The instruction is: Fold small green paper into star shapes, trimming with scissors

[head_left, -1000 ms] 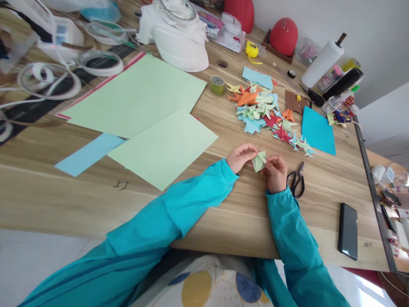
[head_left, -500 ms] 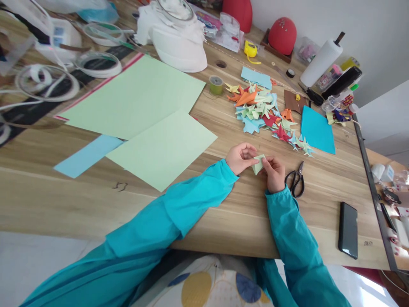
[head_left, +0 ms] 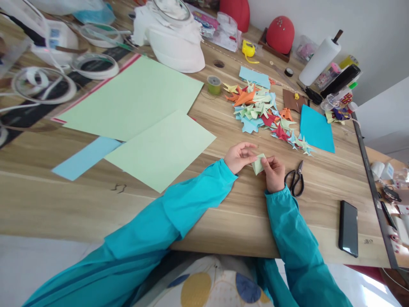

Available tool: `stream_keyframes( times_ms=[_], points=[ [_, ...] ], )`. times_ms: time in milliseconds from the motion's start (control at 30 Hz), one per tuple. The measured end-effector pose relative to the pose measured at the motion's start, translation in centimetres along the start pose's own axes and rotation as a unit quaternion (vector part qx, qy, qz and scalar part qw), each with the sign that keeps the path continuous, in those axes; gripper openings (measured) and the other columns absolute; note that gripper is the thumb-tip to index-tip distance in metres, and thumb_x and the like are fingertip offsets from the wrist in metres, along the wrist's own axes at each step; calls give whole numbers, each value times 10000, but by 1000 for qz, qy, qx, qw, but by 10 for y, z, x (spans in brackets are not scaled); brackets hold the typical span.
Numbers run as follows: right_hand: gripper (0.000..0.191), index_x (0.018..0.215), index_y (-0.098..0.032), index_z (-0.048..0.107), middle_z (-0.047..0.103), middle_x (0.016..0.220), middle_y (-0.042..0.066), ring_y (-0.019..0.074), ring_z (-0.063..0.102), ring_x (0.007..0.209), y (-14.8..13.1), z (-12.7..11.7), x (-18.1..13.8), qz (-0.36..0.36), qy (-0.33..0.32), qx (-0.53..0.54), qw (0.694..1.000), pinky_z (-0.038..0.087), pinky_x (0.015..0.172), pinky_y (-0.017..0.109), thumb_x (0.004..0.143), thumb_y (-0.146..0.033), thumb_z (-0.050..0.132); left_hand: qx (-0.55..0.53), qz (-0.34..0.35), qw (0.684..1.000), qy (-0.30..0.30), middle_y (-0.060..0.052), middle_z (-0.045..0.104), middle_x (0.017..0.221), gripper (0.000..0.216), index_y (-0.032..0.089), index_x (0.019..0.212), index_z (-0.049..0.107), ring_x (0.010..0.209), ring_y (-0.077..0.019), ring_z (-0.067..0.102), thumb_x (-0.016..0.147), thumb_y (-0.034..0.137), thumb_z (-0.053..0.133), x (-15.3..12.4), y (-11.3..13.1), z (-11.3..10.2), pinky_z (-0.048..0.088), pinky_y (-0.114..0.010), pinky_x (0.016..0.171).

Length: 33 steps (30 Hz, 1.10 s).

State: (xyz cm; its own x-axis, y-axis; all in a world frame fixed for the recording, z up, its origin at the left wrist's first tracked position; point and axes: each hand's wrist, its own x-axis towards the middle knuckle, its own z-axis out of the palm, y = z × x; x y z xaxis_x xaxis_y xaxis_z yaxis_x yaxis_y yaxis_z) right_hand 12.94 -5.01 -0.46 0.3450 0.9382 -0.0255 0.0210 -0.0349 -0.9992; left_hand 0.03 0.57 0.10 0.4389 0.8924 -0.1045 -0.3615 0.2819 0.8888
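A small folded piece of pale green paper (head_left: 259,165) is held between my two hands above the wooden table (head_left: 223,226). My left hand (head_left: 239,158) pinches its left edge with thumb and fingertips. On the other side, my right hand (head_left: 274,172) grips it, the thumb lying over its front face. Black-handled scissors (head_left: 297,179) lie just right of my right hand. Beyond both hands is a pile of folded paper figures (head_left: 255,104) in orange, red, green, blue and yellow.
Large green sheets (head_left: 162,149) and a blue paper strip (head_left: 86,157) lie to the left. A phone (head_left: 348,229) rests at the right, below a blue square (head_left: 317,128). A thread spool (head_left: 214,85), tape measure (head_left: 248,49) and white cap (head_left: 175,47) stand farther back.
The folded paper has turned slightly, showing more of its front face, while my left fingers have shifted a little toward its edge. The view has moved very slightly.
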Motion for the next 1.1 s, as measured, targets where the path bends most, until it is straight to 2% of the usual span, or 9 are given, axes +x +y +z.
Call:
stream_keyframes(
  times_ms=[200, 433, 700, 833, 1000, 1100],
  points=[
    [276, 613, -180, 520, 540, 516, -37, 95, 479, 439, 1, -1, -1, -13, 0, 7, 1000, 410, 397, 223, 677, -411, 657, 42, 1, 998, -39, 9, 618, 625, 480, 111, 908, 542, 572, -105, 582, 499, 207, 772, -1, -6, 1, 469, -235, 570],
    [281, 655, -183, 528, 583, 517, -40, 108, 506, 451, -2, -2, 0, 4, -78, -8, 997, 400, 433, 231, 580, -348, 743, 24, 16, 1000, 8, -8, 631, 623, 399, 103, 818, 563, 580, -111, 585, 490, 202, 767, 1, -4, -1, 469, -235, 567],
    [327, 749, -177, 552, 628, 608, -28, 120, 566, 522, -4, -1, 0, 9, -115, -5, 993, 455, 497, 240, 539, -302, 770, 26, 9, 999, 32, 3, 620, 587, 329, 107, 756, 582, 547, -105, 567, 497, 213, 755, 3, -5, -2, 464, -237, 548],
    [311, 705, -179, 533, 602, 539, -39, 115, 545, 459, -3, -1, -1, 18, -117, -13, 993, 444, 444, 234, 546, -313, 765, 41, 16, 999, 24, 0, 620, 599, 356, 105, 794, 585, 559, -107, 572, 505, 230, 753, 1, -3, -2, 462, -234, 555],
    [294, 645, -179, 529, 569, 498, -47, 102, 505, 413, -3, -1, -2, 18, -142, -40, 989, 406, 398, 223, 544, -328, 761, 78, 21, 997, -20, -11, 645, 694, 523, 125, 894, 577, 656, -133, 606, 419, 175, 790, -3, -1, 0, 477, -234, 598],
    [294, 614, -173, 534, 547, 477, -49, 91, 473, 396, -3, -1, -3, 8, -149, -74, 986, 356, 371, 209, 541, -344, 761, 110, 28, 993, -20, 2, 627, 655, 480, 126, 866, 593, 617, -124, 593, 431, 187, 787, -4, -2, 0, 463, -225, 567]
  ],
)
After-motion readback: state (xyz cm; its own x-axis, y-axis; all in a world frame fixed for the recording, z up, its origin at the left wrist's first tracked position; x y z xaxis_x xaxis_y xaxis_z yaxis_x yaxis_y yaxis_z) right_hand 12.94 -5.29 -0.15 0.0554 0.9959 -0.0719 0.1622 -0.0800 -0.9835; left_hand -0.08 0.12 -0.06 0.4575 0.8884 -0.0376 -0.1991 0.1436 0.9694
